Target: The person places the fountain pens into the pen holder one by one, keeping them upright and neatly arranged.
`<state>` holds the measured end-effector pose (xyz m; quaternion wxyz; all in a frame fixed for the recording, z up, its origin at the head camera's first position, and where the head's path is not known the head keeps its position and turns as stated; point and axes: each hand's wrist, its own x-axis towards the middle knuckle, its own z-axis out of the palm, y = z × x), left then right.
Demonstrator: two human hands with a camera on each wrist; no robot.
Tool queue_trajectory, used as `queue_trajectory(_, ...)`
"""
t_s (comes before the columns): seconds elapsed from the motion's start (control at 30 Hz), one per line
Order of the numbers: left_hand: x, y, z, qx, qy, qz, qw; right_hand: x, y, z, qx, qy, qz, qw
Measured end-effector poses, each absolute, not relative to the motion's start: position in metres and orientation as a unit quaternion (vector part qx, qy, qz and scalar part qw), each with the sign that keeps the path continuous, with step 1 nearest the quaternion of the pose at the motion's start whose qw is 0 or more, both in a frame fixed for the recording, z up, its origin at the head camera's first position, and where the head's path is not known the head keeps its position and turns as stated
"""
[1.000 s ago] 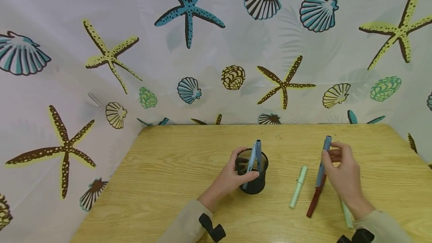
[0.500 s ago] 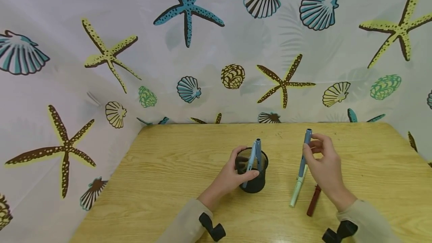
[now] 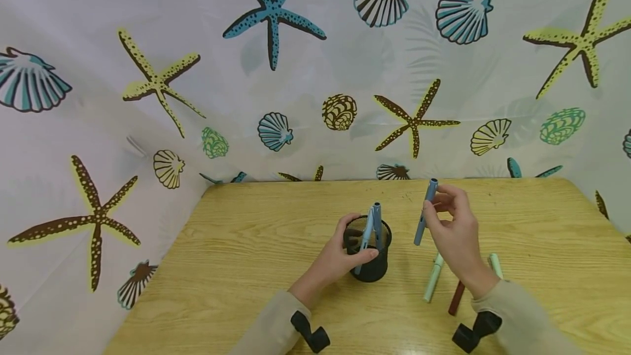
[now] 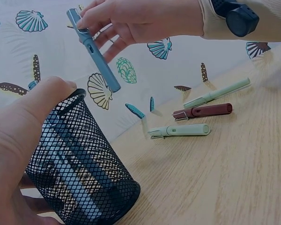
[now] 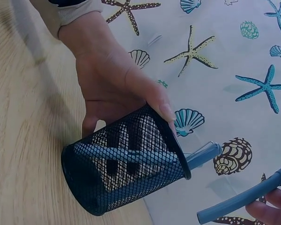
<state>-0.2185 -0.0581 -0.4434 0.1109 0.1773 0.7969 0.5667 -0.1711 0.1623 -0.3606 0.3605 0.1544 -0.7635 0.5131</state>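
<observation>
My left hand (image 3: 337, 259) grips a black mesh pen holder (image 3: 372, 273), its fingers behind and its thumb across the front. Inside lean a light blue pen (image 3: 367, 229) and a darker blue pen (image 3: 377, 218), their ends above the rim. To the right of the holder, my right hand (image 3: 455, 229) pinches a blue pen (image 3: 420, 230) near its upper end, raised off the table and slightly tilted. In the left wrist view this held blue pen (image 4: 94, 51) hangs apart from the mesh holder (image 4: 84, 164).
On the wooden table (image 3: 236, 267) lie a pale green pen (image 3: 434, 279), a dark red pen (image 3: 457, 299) and another pale green pen (image 3: 495, 265), partly hidden by the right arm. A white cloth (image 3: 305, 81) printed with shells and starfish stands around the back and sides.
My right hand has moved left and a little up with the blue pen, from above the dark red pen toward the holder. The left hand and the holder stay in place.
</observation>
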Motion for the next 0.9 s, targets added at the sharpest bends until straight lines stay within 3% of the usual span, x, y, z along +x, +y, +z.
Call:
queue_trajectory(0.4, -0.201, -0.057, -0.412, 0.183, 0.790, 0.573, 0.120, -0.189, 0.148, -0.368, 0.188, -0.738, 0.533, 0.370)
queue_trajectory(0.9, -0.203, -0.058, -0.413, 0.191, 0.788, 0.573, 0.117, -0.201, 0.131, -0.386, 0.204, -0.728, 0.542, 0.366)
